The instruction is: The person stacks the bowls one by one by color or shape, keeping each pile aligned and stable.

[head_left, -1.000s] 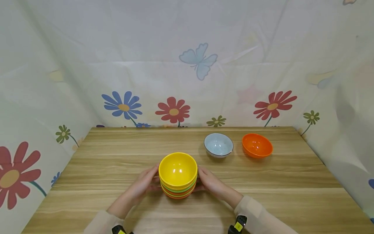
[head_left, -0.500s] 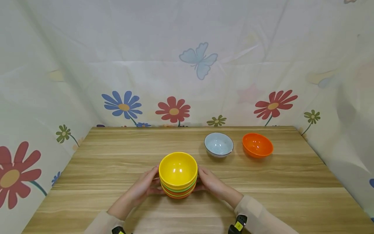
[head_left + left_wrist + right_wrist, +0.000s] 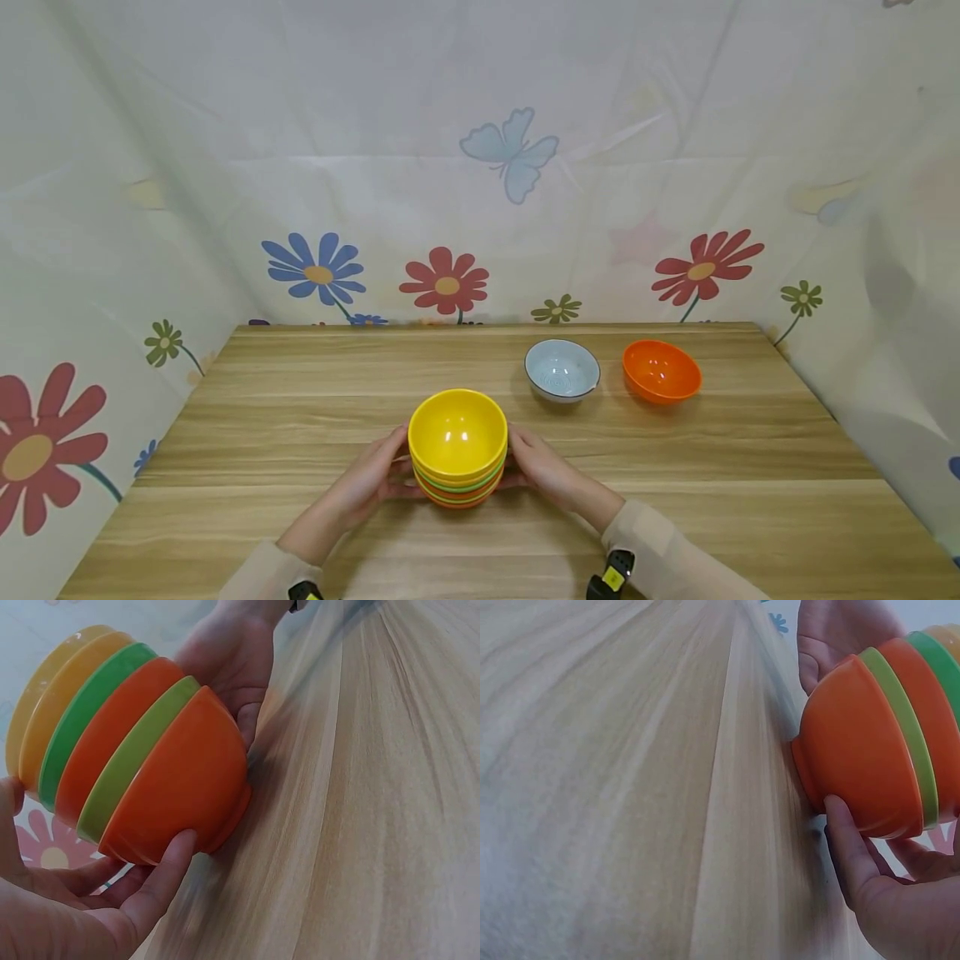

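Barely any change noted since a second ago: bowl stack kept on table, near-left of blue-grey bowl. Stack cupped by left hand and right hand, fingers curled round lowest orange bowl. Lift apparently not begun.

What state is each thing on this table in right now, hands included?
stack of bowls: nested, upright, standing on the table, yellow bowl on top, held on both sides.
left hand: fingers cupped round the stack's left side.
right hand: fingers cupped round the stack's right side.
pale blue bowl: upright, empty, standing alone.
orange bowl: upright, empty, standing alone.
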A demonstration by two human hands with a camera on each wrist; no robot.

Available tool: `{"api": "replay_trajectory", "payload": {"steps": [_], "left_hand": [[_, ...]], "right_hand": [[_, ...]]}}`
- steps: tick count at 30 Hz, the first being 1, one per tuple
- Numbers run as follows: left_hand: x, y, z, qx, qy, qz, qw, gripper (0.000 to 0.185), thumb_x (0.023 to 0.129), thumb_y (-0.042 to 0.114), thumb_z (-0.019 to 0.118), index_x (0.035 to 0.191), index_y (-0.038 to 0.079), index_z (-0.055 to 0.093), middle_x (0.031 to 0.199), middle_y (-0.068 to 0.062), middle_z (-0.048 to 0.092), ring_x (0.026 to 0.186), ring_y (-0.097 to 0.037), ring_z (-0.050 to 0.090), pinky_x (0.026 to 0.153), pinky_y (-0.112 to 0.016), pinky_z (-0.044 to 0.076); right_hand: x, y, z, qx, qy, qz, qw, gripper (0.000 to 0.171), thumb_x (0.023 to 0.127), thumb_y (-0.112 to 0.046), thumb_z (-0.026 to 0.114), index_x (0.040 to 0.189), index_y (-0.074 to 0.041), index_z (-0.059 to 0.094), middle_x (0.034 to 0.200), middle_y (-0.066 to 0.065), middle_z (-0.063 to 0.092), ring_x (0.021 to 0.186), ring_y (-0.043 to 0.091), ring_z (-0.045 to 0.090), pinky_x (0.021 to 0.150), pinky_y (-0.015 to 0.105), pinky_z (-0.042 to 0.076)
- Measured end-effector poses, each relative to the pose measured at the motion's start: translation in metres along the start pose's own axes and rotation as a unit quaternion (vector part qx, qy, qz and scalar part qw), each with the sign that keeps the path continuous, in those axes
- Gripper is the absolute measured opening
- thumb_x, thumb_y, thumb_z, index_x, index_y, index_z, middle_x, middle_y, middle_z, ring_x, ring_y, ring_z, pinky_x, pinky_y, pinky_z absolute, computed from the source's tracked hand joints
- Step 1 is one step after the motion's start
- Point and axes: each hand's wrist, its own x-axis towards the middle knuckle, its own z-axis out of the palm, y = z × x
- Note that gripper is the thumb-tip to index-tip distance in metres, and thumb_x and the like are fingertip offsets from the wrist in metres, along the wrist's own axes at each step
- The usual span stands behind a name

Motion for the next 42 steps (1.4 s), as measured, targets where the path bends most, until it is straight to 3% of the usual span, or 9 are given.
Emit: {"api": "replay_trajectory", "payload": {"steps": [11, 15, 20, 27, 29, 32, 36, 42], "left_hand": [[0.001, 0.0, -0.001, -0.003, -0.009, -0.002, 1.0, 0.066, 0.096, 0.051, 0.033, 0.134, -0.002, 0.039, 0.127, -0.012, 0.053, 0.108, -0.02, 0.057, 0.082, -0.043, 0.053], [0.001, 0.0, -0.001, 0.0, -0.01, -0.004, 0.9999, 0.063, 0.097, 0.049, 0.031, 0.134, -0.002, 0.04, 0.126, -0.013, 0.053, 0.108, -0.021, 0.058, 0.082, -0.043, 0.053], [0.001, 0.0, -0.003, 0.0, -0.006, -0.006, 1.0, 0.068, 0.094, 0.054, 0.034, 0.133, -0.001, 0.041, 0.124, -0.013, 0.054, 0.107, -0.021, 0.058, 0.082, -0.044, 0.053], [-0.001, 0.001, -0.003, 0.009, -0.009, -0.004, 0.9999, 0.076, 0.089, 0.062, 0.038, 0.133, 0.0, 0.042, 0.124, -0.013, 0.053, 0.106, -0.021, 0.059, 0.082, -0.043, 0.053], [-0.001, 0.001, -0.003, 0.01, -0.009, -0.004, 0.9999, 0.076, 0.089, 0.062, 0.038, 0.133, 0.0, 0.042, 0.124, -0.013, 0.053, 0.105, -0.021, 0.059, 0.082, -0.043, 0.053], [-0.001, 0.001, -0.003, 0.008, -0.007, -0.007, 0.9999, 0.076, 0.089, 0.062, 0.039, 0.132, -0.001, 0.042, 0.123, -0.012, 0.054, 0.104, -0.021, 0.059, 0.082, -0.043, 0.053], [-0.001, 0.001, -0.002, 0.005, -0.001, -0.011, 0.9999, 0.076, 0.088, 0.062, 0.039, 0.132, 0.0, 0.043, 0.121, -0.012, 0.055, 0.103, -0.021, 0.059, 0.082, -0.044, 0.053], [-0.001, 0.002, 0.0, 0.005, 0.006, -0.011, 0.9999, 0.074, 0.09, 0.06, 0.038, 0.131, 0.0, 0.043, 0.122, -0.012, 0.054, 0.103, -0.02, 0.059, 0.082, -0.043, 0.053]], "right_hand": [[0.001, 0.001, 0.002, -0.007, 0.027, -0.002, 1.0, 0.054, 0.101, -0.035, 0.027, 0.136, 0.006, 0.035, 0.118, 0.022, 0.056, 0.094, 0.021, 0.06, 0.08, 0.043, 0.054], [0.001, 0.002, 0.002, -0.016, 0.047, -0.008, 0.999, 0.05, 0.101, -0.03, 0.03, 0.129, 0.009, 0.043, 0.111, 0.021, 0.059, 0.091, 0.019, 0.061, 0.079, 0.042, 0.054], [0.003, 0.0, 0.001, -0.091, 0.094, -0.024, 0.991, 0.042, 0.101, -0.026, 0.034, 0.117, 0.008, 0.054, 0.105, 0.017, 0.061, 0.085, 0.016, 0.06, 0.074, 0.037, 0.056], [0.005, -0.006, -0.005, -0.169, 0.107, -0.048, 0.979, 0.035, 0.099, -0.022, 0.04, 0.122, 0.0, 0.055, 0.108, 0.017, 0.06, 0.082, 0.016, 0.061, 0.069, 0.034, 0.057], [0.006, -0.007, -0.007, -0.195, 0.111, -0.065, 0.972, 0.032, 0.098, -0.019, 0.043, 0.12, -0.001, 0.057, 0.105, 0.016, 0.062, 0.08, 0.016, 0.061, 0.069, 0.032, 0.057], [0.008, -0.008, -0.011, -0.248, 0.122, -0.105, 0.955, 0.026, 0.096, -0.015, 0.047, 0.114, -0.003, 0.061, 0.103, 0.013, 0.064, 0.082, 0.016, 0.06, 0.07, 0.026, 0.055], [0.009, -0.008, -0.016, -0.324, 0.143, -0.159, 0.921, 0.021, 0.091, -0.007, 0.053, 0.107, -0.003, 0.065, 0.101, 0.01, 0.066, 0.086, 0.018, 0.061, 0.069, 0.019, 0.052], [0.008, -0.016, -0.022, -0.37, 0.148, -0.198, 0.896, 0.017, 0.086, -0.003, 0.058, 0.1, -0.004, 0.067, 0.096, 0.006, 0.066, 0.084, 0.018, 0.063, 0.066, 0.017, 0.052]]}}
